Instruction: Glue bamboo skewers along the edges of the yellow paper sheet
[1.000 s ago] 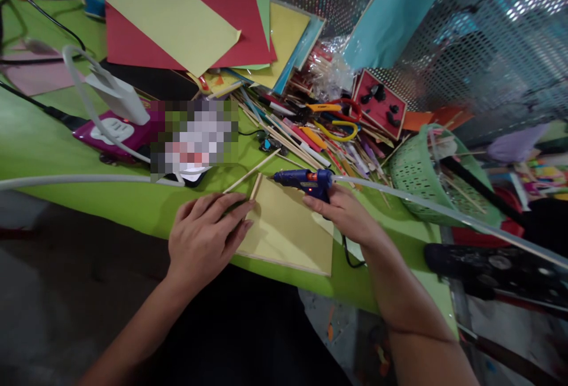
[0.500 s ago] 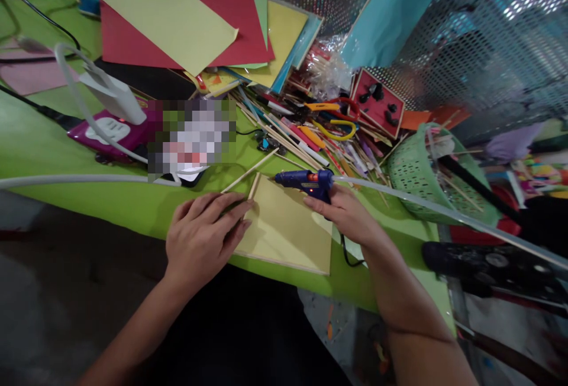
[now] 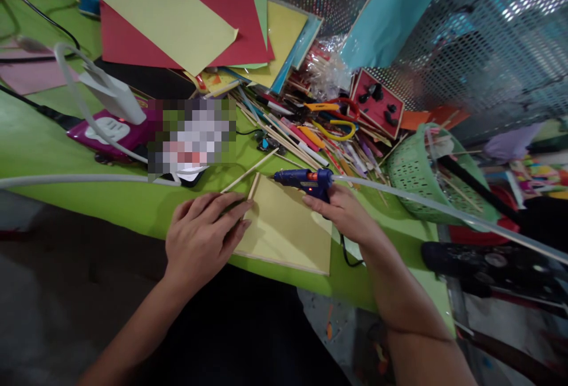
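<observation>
My right hand [image 3: 348, 211] is closed around a blue hot glue gun [image 3: 302, 180], whose small red light is lit. A long translucent glue stick [image 3: 426, 202] runs out of its rear towards the right. The nozzle hovers near the upper left corner of a yellow paper-covered panel [image 3: 288, 226]. Along that panel's left edge lies a thin wooden stick [image 3: 254, 186]. My left hand [image 3: 204, 229] has its fingers bent over this edge, index finger and thumb closed on the stick; its lower part is hidden. Another wooden stick [image 3: 251, 170] slants away from my knuckles.
Coloured paper sheets [image 3: 177, 19] lie at the back left. Scissors [image 3: 335, 128], pens and sticks are heaped behind the panel. A green basket [image 3: 412, 179] stands right. A purple power strip [image 3: 110, 131] and a blurred-out phone lie left. The table's front edge runs just below the panel.
Almost nothing differs. The glue gun and my right hand have shifted very slightly to the left; my left hand stays in place.
</observation>
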Demonstrator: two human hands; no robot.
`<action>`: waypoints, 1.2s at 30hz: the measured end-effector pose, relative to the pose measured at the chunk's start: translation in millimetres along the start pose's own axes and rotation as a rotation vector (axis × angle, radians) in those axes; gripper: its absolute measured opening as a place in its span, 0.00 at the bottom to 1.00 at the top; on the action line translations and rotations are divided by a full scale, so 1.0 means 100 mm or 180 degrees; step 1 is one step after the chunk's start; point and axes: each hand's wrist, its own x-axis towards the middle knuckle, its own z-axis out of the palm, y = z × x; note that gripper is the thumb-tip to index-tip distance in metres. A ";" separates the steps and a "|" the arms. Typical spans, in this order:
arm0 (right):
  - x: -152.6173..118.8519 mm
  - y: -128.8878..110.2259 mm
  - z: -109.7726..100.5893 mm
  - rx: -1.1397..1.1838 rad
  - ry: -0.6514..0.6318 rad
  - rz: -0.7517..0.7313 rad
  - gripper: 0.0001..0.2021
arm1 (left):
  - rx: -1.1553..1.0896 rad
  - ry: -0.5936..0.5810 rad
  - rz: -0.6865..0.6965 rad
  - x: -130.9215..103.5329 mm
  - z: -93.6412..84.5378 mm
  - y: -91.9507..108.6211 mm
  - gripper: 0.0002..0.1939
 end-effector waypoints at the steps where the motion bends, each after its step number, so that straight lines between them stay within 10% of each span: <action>1: 0.01 -0.01 0.01 0.0006 0.0000 -0.0052 0.24 | -0.0010 0.0003 -0.0007 0.00 0.00 0.00 0.16; 36: -0.08 0.02 -0.07 -0.0016 0.0028 0.0058 0.23 | -0.0055 -0.0020 -0.0037 -0.01 0.01 -0.01 0.17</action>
